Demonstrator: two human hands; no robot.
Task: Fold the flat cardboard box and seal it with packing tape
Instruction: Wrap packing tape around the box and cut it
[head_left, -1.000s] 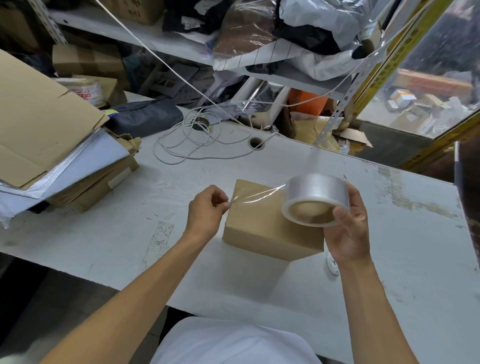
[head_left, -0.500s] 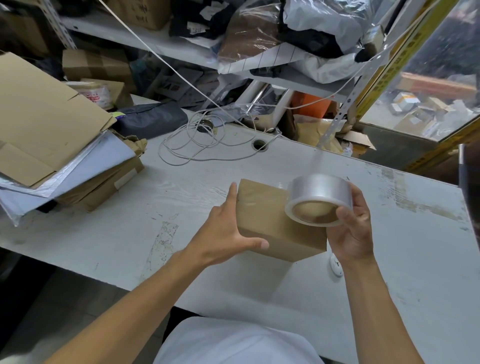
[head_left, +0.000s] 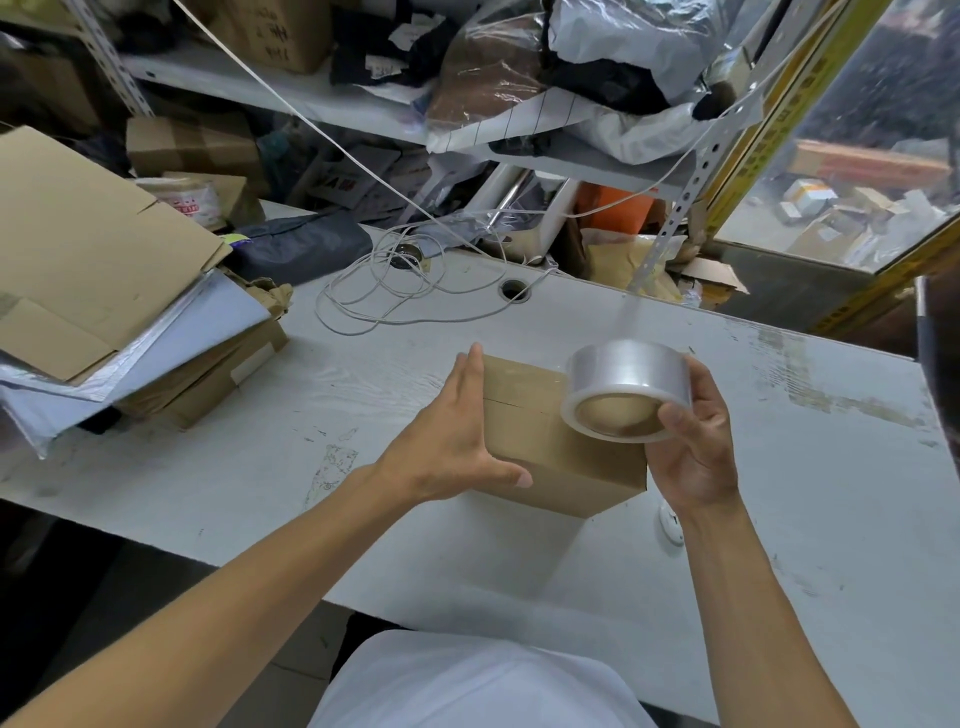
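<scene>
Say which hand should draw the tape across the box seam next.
Right, probably: the right hand already holds the tape roll over the box, while the left hand lies flat against its left side, steadying it.

1. Cardboard box (head_left: 540, 447) set on table (head_left: 779, 519), centre.
2. Left hand (head_left: 452, 441) laid against its left side.
3. Tape roll (head_left: 626, 389) held by right hand (head_left: 693, 447) above its right part.
4. Coiled cord (head_left: 395, 291) lies behind.
</scene>
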